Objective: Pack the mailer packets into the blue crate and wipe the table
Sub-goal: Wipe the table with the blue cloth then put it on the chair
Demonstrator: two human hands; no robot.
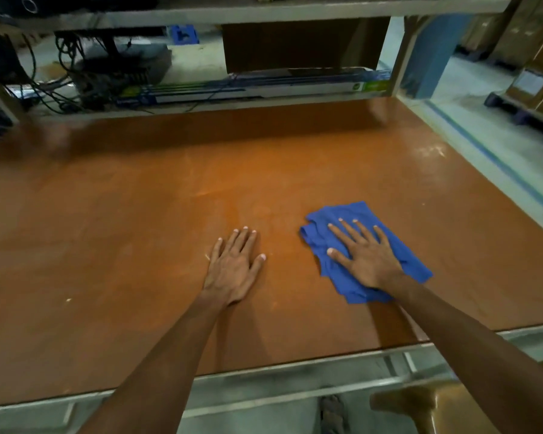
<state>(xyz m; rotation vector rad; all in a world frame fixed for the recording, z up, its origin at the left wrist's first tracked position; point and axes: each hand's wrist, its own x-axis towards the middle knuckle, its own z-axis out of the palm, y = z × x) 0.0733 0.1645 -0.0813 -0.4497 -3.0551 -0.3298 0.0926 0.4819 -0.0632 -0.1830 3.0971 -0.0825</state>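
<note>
**Q:** Two hands are down. What is each one doing?

**A:** My right hand (364,255) lies flat on the cloth (356,212), fingers straight and spread, palm pressing it onto the table (138,214). It grips nothing. I judge the spread is there to load as much of the fabric as possible, so it drags evenly instead of bunching. My left hand (232,267) is left of the cloth and apart from it. It rests flat on bare wood with its fingers together, and it looks like a brace while I lean in.

**Q:** How is the cloth oriented?

**A:** It is folded and crumpled into a rough oblong. The long axis runs diagonally, with one end far and left and the other near and right, roughly in line with my right forearm. My fingers point toward its far end.

**Q:** Where is everything else?

**A:** The shelf (264,103) is beyond the cloth, well apart from it. No mailers or crate are in view, so I cannot confirm that the packing is done.

**Q:** Which step is this?

**A:** I judge it to be the wiping step. A stroke across the short axis would cover the widest path.
</note>
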